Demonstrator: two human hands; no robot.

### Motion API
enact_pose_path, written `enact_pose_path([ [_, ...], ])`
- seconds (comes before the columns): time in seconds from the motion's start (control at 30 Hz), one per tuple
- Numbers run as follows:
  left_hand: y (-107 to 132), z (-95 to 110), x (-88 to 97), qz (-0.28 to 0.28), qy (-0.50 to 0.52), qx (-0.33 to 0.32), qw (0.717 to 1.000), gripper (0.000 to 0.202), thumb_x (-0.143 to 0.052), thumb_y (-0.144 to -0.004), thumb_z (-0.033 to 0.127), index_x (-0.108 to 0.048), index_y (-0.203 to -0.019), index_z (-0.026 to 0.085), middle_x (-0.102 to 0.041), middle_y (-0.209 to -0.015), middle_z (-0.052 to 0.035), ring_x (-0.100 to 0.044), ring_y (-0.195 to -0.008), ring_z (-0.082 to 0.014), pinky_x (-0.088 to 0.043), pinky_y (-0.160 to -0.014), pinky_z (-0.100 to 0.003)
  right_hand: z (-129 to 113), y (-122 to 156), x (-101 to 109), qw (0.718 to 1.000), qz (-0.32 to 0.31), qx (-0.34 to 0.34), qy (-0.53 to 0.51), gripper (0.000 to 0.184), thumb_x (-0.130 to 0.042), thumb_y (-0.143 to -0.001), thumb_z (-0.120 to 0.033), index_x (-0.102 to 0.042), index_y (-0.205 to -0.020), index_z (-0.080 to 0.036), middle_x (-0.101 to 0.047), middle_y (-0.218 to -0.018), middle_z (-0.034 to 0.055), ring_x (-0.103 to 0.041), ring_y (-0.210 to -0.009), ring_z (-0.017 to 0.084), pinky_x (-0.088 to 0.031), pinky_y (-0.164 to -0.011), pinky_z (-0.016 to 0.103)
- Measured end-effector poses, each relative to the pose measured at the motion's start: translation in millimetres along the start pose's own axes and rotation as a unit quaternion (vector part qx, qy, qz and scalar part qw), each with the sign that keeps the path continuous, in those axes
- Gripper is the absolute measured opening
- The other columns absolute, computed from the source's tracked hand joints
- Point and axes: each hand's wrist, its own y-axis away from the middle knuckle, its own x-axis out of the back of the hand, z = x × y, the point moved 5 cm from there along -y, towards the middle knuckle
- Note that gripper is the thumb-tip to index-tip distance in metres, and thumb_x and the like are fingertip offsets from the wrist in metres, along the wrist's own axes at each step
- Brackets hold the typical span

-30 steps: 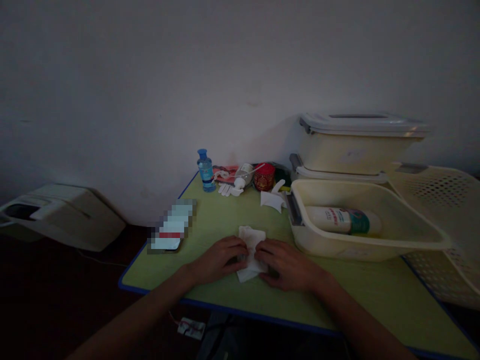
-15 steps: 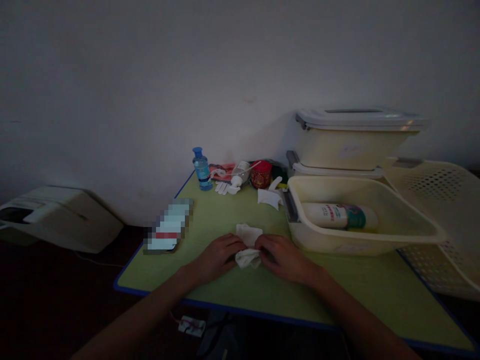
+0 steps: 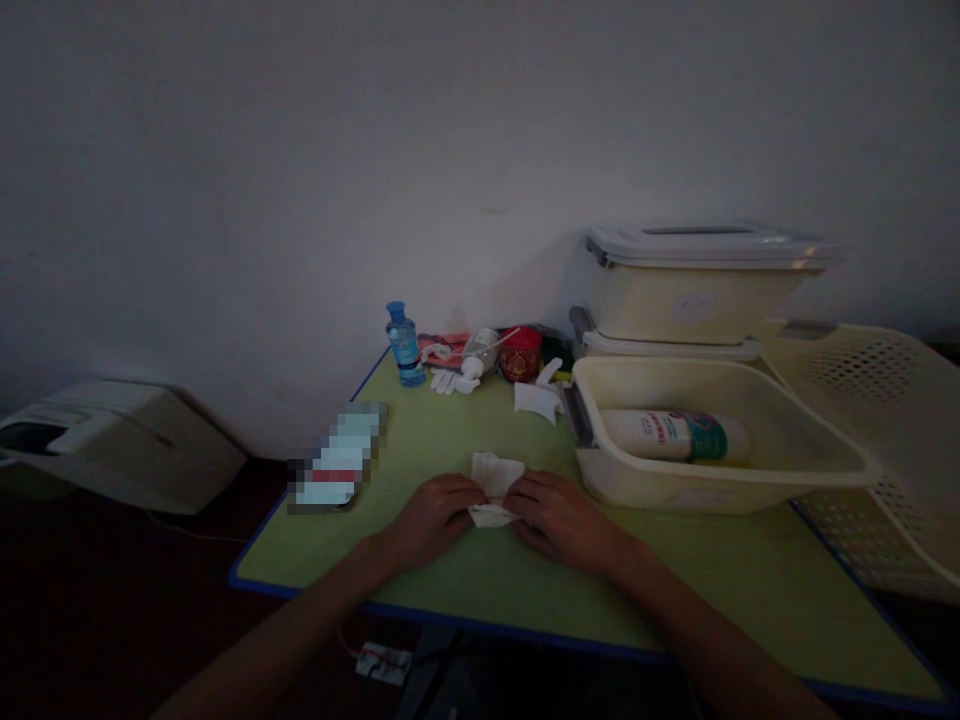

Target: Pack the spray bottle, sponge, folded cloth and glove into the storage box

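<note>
A crumpled white tissue (image 3: 496, 474) lies on the green table top, between my two hands. My left hand (image 3: 436, 515) has its fingers curled and closed on the tissue's left edge. From the other side, my right hand (image 3: 556, 515) grips the right edge, its fingers bent over the tissue and covering part of it. The tissue's upper part lies spread above the fingers, and a narrower folded part shows below them. Both thumbs are mostly hidden.
Right of my hands stands a cream plastic bin (image 3: 720, 490) holding a white and green bottle (image 3: 675, 435). Behind it are stacked lidded boxes (image 3: 690, 300). A blue bottle (image 3: 406, 350), a red jar (image 3: 521, 355) and white gloves (image 3: 454, 382) stand or lie at the back. A phone (image 3: 341, 455) lies left.
The lower part of the tissue has been drawn in and looks flatter and smaller. My right hand has shifted slightly left, with its fingers further over the tissue.
</note>
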Motion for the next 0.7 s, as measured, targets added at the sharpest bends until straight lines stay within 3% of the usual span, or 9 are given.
enact_pose_path([
  [0.1, -1, -2, 1.5, -0.009, 0.000, 0.022, 1.000, 0.024, -0.046, -0.079, 0.009, -0.063, -0.094, 0.016, -0.067, -0.092, -0.0061, -0.059, -0.087, -0.0166, -0.044, -0.080, -0.028, 1, 1, 4, 1.000, -0.001, -0.015, -0.021, 0.021, -0.046, -0.083, -0.015, -0.060, -0.099, -0.016, -0.063, -0.095, 0.0078, -0.056, -0.087, 0.019, -0.041, -0.080, 0.031],
  [0.23, -8, -2, 6.6, -0.061, 0.012, 0.062, 0.996, 0.019, -0.047, -0.082, 0.016, -0.064, -0.093, 0.016, -0.067, -0.091, -0.0046, -0.060, -0.086, -0.0170, -0.042, -0.078, -0.026, 7, 2, 6, 0.995, 0.010, -0.060, -0.083, 0.021, -0.041, -0.087, -0.017, -0.060, -0.097, -0.016, -0.064, -0.093, 0.0078, -0.057, -0.086, 0.017, -0.040, -0.076, 0.028],
  [0.37, -21, -13, 9.8, -0.091, 0.043, 0.137, 0.985, 0.015, -0.049, -0.081, 0.020, -0.063, -0.079, 0.013, -0.062, -0.069, 0.0000, -0.054, -0.064, -0.0125, -0.037, -0.061, -0.021, 18, -2, 2, 0.978, 0.024, -0.137, -0.153, 0.022, -0.039, -0.089, -0.022, -0.060, -0.087, -0.015, -0.063, -0.079, 0.0052, -0.058, -0.071, 0.015, -0.038, -0.065, 0.024],
  [0.5, -36, -35, 4.7, -0.103, 0.127, 0.189, 0.968, 0.020, -0.049, -0.079, 0.026, -0.057, -0.067, 0.012, -0.048, -0.057, 0.0041, -0.042, -0.054, -0.0090, -0.031, -0.052, -0.019, 27, -9, -3, 0.966, 0.047, -0.182, -0.177, 0.020, -0.039, -0.089, -0.020, -0.057, -0.082, -0.014, -0.060, -0.072, 0.0032, -0.054, -0.063, 0.013, -0.035, -0.060, 0.023],
  [0.7, -48, -50, -5.9, -0.156, 0.273, 0.227, 0.921, 0.022, -0.049, -0.075, 0.031, -0.056, -0.071, 0.010, -0.046, -0.058, 0.0037, -0.039, -0.052, -0.0085, -0.030, -0.049, -0.019, 35, -16, -9, 0.947, 0.063, -0.250, -0.192, 0.016, -0.040, -0.088, -0.018, -0.054, -0.080, -0.015, -0.058, -0.068, 0.0016, -0.053, -0.062, 0.013, -0.034, -0.058, 0.022],
])
